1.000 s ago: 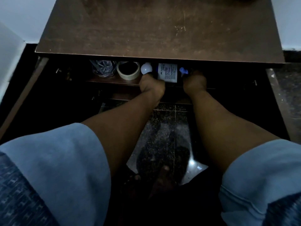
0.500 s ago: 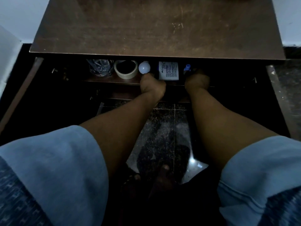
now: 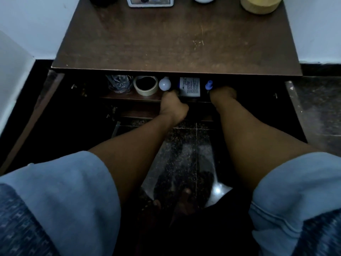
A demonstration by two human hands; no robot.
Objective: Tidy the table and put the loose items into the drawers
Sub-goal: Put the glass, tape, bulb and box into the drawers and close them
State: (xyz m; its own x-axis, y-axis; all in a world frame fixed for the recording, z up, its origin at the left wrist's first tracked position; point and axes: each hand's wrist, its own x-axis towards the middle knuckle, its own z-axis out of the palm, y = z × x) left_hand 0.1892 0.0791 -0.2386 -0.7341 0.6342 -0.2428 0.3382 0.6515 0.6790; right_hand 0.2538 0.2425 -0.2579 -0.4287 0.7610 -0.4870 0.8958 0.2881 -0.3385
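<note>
Light blue sleeves [image 3: 60, 191], bare forearms [image 3: 129, 150], darker patterned fabric [image 3: 16, 230], possibly knitwear

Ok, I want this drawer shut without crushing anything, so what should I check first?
1. Glass, tape roll and bulb lie inside the drawer: ok.
2. Labelled box low enough to pass under the tabletop: cannot tell.
3. Left hand and right hand at the drawer front: ok.
4. Firm grip on the drawer front: cannot tell, too dark.
5. Tabletop cleared: not ok, a yellow container and a white card stand at its far edge.
</note>
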